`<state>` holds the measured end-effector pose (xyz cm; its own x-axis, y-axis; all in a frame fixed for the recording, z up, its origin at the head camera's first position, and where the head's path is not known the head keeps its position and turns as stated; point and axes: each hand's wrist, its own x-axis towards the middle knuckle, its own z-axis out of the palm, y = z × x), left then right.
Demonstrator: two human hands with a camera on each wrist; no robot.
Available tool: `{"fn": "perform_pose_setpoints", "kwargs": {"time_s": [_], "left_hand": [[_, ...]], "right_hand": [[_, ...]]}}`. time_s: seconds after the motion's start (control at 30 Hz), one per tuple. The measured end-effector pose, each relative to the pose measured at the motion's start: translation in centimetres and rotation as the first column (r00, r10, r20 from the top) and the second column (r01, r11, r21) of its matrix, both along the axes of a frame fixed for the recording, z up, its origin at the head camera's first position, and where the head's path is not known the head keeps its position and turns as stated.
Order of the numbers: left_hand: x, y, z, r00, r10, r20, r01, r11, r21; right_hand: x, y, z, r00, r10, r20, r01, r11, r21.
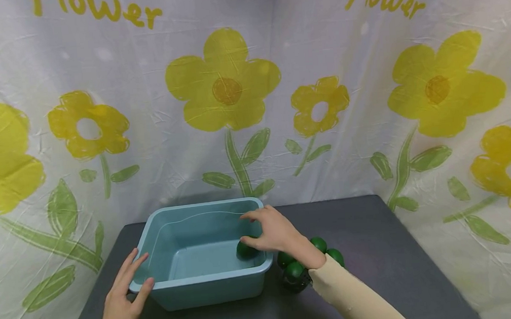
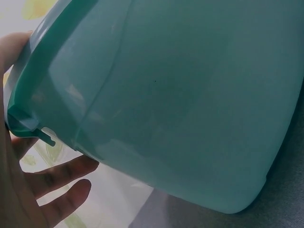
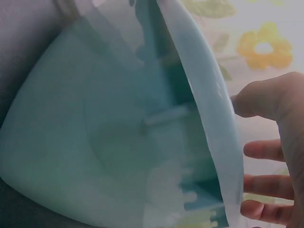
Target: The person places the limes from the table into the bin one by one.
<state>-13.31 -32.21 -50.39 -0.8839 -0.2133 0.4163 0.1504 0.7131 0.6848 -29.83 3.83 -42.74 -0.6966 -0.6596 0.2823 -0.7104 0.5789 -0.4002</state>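
A light blue plastic basin stands on the dark table. My left hand is at its near left corner, fingers spread and thumb close to the rim. In the left wrist view the fingers lie beside the basin wall. Over the right rim reaches my right hand, fingers loosely bent and apart. Just under its thumb, inside the basin, is a dark green round object, partly covered by the hand. The right wrist view has the right hand next to the basin rim, nothing between its fingers.
Several more green round objects sit right of the basin, in or beside something dark and shiny, partly hidden by the right forearm. The dark grey tabletop extends to the right. A flower-printed curtain hangs behind and at both sides.
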Motion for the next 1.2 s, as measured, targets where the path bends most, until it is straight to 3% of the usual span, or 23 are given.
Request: {"fn": "perform_pose_setpoints", "kwargs": {"time_s": [0.4,0.57,0.8,0.97,1.2], "left_hand": [[-0.2,0.0,-0.1,1.0,-0.02,-0.018,0.021,1.0,0.013],[-0.2,0.0,-0.1,1.0,-0.017,-0.015,0.017,1.0,0.009],[-0.1,-0.2,-0.1,1.0,-0.006,-0.016,0.007,1.0,0.011],[-0.1,0.0,-0.1,1.0,-0.007,-0.016,0.008,1.0,0.008],[-0.1,0.1,0.0,1.0,-0.005,-0.008,0.006,1.0,0.006]], "right_hand": [[0.1,3.8,0.2,0.997,-0.074,0.028,0.078,0.972,-0.222],[-0.6,6.3,0.1,0.985,-0.172,0.024,0.172,0.95,-0.262],[-1.5,10.4,-0.3,0.949,-0.309,0.059,0.313,0.903,-0.295],[-1.5,13.5,-1.4,0.925,-0.372,0.07,0.376,0.878,-0.296],[-1.0,16.3,-4.1,0.897,-0.43,0.102,0.441,0.858,-0.262]]}}
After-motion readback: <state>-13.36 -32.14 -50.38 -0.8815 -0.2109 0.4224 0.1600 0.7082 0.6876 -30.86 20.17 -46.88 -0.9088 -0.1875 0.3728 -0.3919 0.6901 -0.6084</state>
